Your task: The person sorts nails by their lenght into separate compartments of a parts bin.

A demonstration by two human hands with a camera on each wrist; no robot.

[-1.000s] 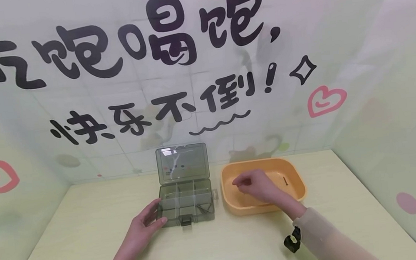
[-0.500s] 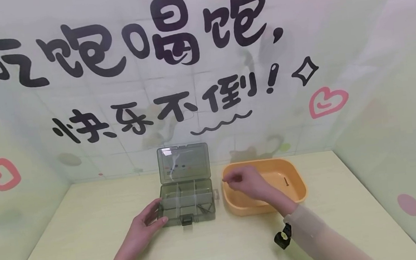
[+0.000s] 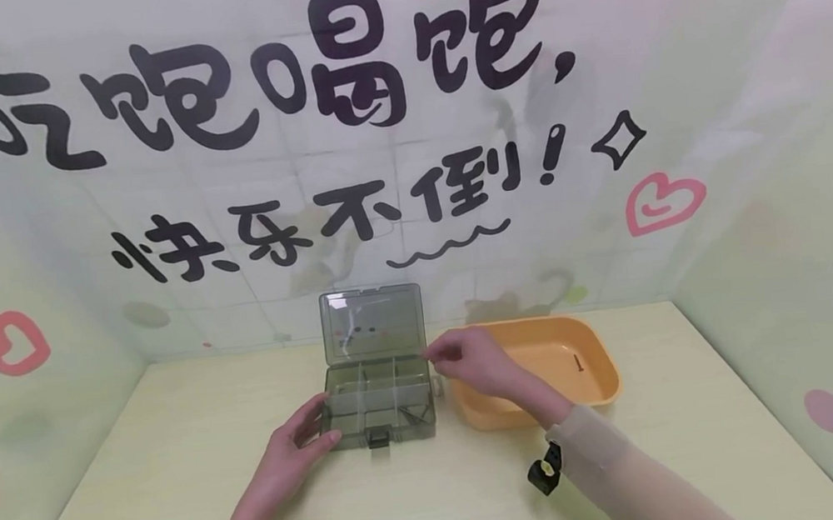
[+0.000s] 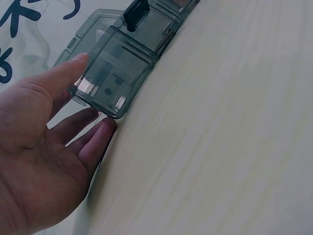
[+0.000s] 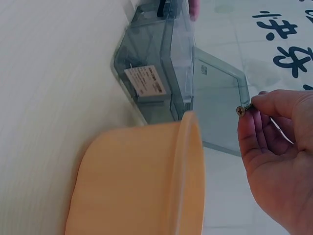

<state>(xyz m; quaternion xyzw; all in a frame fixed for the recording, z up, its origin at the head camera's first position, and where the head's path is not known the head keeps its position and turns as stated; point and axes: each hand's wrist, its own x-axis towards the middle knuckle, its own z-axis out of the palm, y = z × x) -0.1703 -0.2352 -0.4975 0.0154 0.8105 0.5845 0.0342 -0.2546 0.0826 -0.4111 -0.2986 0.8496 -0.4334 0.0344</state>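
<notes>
A grey see-through compartment box (image 3: 358,438) stands on the table with its lid (image 3: 373,324) raised. My left hand (image 3: 284,453) holds the box's left end, thumb at the front corner and fingers along the side. Between thumb and fingertips, my right hand (image 3: 475,361) pinches a screw (image 5: 240,111); its cross-slotted head shows in the right wrist view. That hand hovers at the box's back right corner, over the left rim of an orange tray (image 3: 550,321). Dark screws (image 3: 415,415) lie in the front right compartment. One more screw (image 3: 579,363) lies in the tray.
A pale wood-look table (image 3: 440,500) bears the box and the tray side by side. Behind them rises a printed wall (image 3: 278,307) with black writing. A white label (image 5: 145,81) is stuck on the box's right end.
My right hand has moved left from over the tray to the box's right edge, carrying the screw. My left hand has stayed on the box. The view has shifted slightly.
</notes>
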